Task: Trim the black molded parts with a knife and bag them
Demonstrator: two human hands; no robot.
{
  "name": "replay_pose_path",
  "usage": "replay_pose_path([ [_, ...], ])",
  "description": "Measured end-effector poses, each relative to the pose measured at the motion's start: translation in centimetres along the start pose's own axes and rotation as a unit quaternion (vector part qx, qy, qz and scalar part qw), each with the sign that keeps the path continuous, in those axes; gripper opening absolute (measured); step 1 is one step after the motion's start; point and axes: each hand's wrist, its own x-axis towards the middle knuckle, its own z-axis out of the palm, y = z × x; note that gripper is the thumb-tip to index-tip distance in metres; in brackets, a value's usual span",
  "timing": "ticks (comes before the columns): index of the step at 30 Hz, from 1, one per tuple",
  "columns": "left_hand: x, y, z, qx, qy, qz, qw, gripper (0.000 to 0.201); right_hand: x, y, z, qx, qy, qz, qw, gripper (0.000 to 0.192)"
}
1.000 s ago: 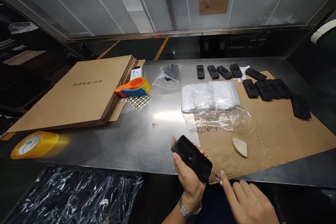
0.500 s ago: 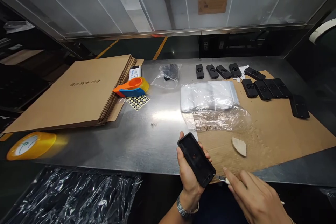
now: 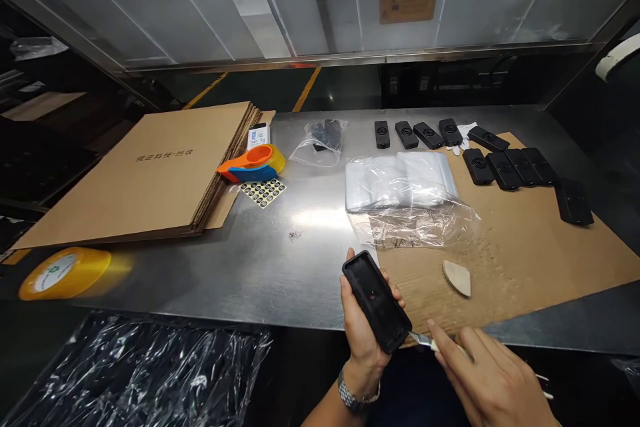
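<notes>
A hollow black plastic housing (image 3: 373, 290), its open inside facing up, lies tilted in my left hand (image 3: 361, 340), whose fingers wrap round its sides. My right hand (image 3: 493, 373) grips a craft knife (image 3: 423, 340) with a pale handle. The blade's tip meets the lower right corner of the housing, at its rim; whether it cuts into the edge I cannot tell. Just beyond my hands a cream wedge-shaped piece (image 3: 457, 279) rests on a cardboard sheet (image 3: 530, 253). Several similar black housings (image 3: 505, 170) lie at the back right, most with a round mark on top.
Clear plastic bags (image 3: 400, 180) lie in a stack mid-table. To the left are flat cartons (image 3: 130, 173), an orange and blue tape dispenser (image 3: 255, 163), a sticker sheet (image 3: 263, 193) and a yellow tape roll (image 3: 65, 273). A bagged black item (image 3: 327, 135) sits farther back.
The housing has tipped slightly in my left hand. More of the knife's blade shows at its lower corner. The whole view has shifted a little; the things on the table have stayed put.
</notes>
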Motion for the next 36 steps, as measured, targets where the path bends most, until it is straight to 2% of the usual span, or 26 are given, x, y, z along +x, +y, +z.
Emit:
replay_pose_path([
  [5, 0.11, -0.13, -0.16, -0.004, -0.003, -0.015, 1.000, 0.049, 0.03, -0.05, 0.12, -0.004, -0.002, 0.001, 1.000, 0.032],
  [17, -0.24, 0.02, 0.17, 0.007, -0.013, 0.003, 1.000, 0.051, -0.07, -0.20, -0.62, -0.023, -0.001, -0.007, 1.000, 0.031],
  [31, -0.60, -0.28, 0.12, 0.019, -0.028, 0.032, 0.999, 0.050, -0.45, 0.06, -0.35, -0.024, -0.021, -0.017, 0.999, 0.032],
  [36, -0.62, -0.38, 0.04, 0.023, -0.027, 0.024, 0.999, 0.052, -0.48, 0.00, -0.27, -0.031, -0.023, -0.010, 0.999, 0.033],
])
